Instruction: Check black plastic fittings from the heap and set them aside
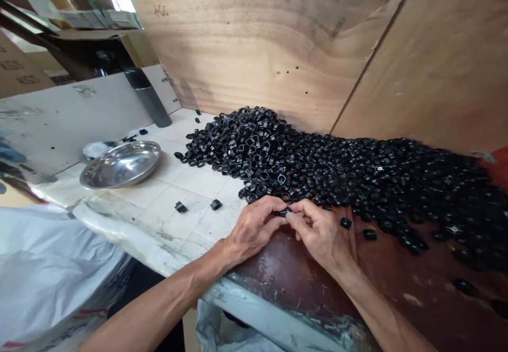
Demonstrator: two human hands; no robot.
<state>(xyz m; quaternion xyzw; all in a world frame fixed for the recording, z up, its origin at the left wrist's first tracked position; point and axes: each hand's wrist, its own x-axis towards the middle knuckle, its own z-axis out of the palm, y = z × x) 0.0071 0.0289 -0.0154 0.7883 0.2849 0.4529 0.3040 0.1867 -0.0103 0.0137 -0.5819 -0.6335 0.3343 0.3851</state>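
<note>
My left hand (254,225) and my right hand (317,230) meet over the front of the bench, both closed in a pinch. Between their fingertips is a small black plastic part (284,211), mostly covered by the fingers. Just beyond them lies a heap of black ring-shaped parts (246,140). To the right spreads a broad pile of black cap-like parts (377,172). A few loose black pieces, such as one (345,223) near my right hand and another (216,204) left of my left hand, lie apart from the heaps.
A shiny metal bowl (123,167) stands at the left, near a dark grey bottle (148,98) leaning in view. Wooden boards (270,50) wall off the back. White sacking (47,272) hangs at the lower left, and cardboard boxes (24,66) are stacked behind.
</note>
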